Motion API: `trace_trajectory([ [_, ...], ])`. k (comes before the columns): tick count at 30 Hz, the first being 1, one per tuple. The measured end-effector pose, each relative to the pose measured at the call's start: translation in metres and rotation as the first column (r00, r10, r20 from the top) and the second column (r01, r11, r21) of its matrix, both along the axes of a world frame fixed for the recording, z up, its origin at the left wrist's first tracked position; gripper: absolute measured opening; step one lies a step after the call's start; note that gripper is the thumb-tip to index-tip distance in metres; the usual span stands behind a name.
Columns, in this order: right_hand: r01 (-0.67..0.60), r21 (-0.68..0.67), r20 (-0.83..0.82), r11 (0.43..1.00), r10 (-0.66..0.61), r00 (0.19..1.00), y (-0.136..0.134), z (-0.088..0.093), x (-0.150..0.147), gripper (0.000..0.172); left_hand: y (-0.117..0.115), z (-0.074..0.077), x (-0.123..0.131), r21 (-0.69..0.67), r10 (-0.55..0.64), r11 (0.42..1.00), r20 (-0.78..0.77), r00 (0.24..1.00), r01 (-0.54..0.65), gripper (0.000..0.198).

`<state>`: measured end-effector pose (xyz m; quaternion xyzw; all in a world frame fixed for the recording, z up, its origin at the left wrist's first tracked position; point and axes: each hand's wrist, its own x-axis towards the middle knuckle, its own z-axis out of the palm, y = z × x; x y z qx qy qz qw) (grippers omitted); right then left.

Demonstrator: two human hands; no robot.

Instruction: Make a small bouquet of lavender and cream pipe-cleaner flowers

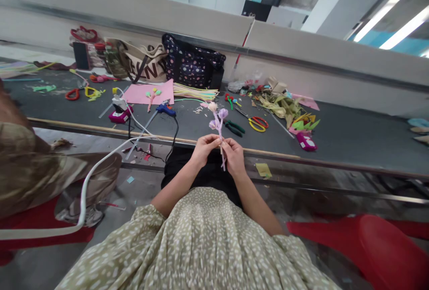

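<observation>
Lilac fuzzy-stemmed flower sprig with purple and cream heads sits pinched mid-stem between closed-in fingers of left hand and right hand, at near edge of dark grey bench. Long axis points away from body, heads forward, slightly left; stem ends toward lap. Dark-green-handled pliers just beside heads; red-and-yellow-handled scissors farther right; blue glue gun left; white cable crosses bench edge.
</observation>
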<state>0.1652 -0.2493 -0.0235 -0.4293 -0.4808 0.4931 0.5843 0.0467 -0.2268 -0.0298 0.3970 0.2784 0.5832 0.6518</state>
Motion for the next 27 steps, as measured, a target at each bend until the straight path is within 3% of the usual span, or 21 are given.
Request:
trace_trajectory([
  [3,0.131,0.147,0.285,0.98,-0.169,0.943,0.0,-0.001,0.005,0.022,-0.004,0.001,0.002,-0.021,0.044,0.999,-0.059,0.997,-0.046,0.032],
  [7,0.187,0.391,0.614,0.901,-0.406,0.677,-0.003,-0.006,0.007,0.021,-0.008,0.002,0.004,-0.053,0.085,0.994,-0.093,0.992,-0.09,0.033],
  [11,0.085,0.544,0.728,0.835,-0.52,0.446,-0.004,-0.012,0.004,0.025,-0.005,0.0,0.005,-0.03,0.135,0.99,-0.055,0.989,-0.137,0.031],
  [15,0.022,0.555,0.78,0.832,-0.529,0.335,-0.005,-0.012,0.004,0.028,-0.003,-0.001,0.003,-0.018,0.173,0.984,-0.066,0.983,-0.175,0.03],
  [17,0.001,0.534,0.796,0.845,-0.504,0.337,-0.006,-0.008,0.005,0.028,-0.002,-0.001,0.001,-0.019,0.189,0.981,-0.074,0.979,-0.191,0.03],
  [20,0.004,0.47,0.802,0.882,-0.429,0.415,-0.007,-0.001,0.006,0.027,-0.003,0.0,-0.001,0.001,0.197,0.98,-0.105,0.975,-0.198,0.028],
  [24,0.024,0.327,0.751,0.945,-0.275,0.601,-0.006,0.005,0.01,0.025,-0.002,-0.003,-0.002,0.015,0.148,0.989,-0.098,0.984,-0.148,0.029],
  [27,-0.02,0.203,0.606,0.979,-0.109,0.788,-0.002,0.006,0.012,0.024,-0.001,-0.006,-0.003,0.011,0.085,0.996,-0.048,0.995,-0.085,0.029],
])
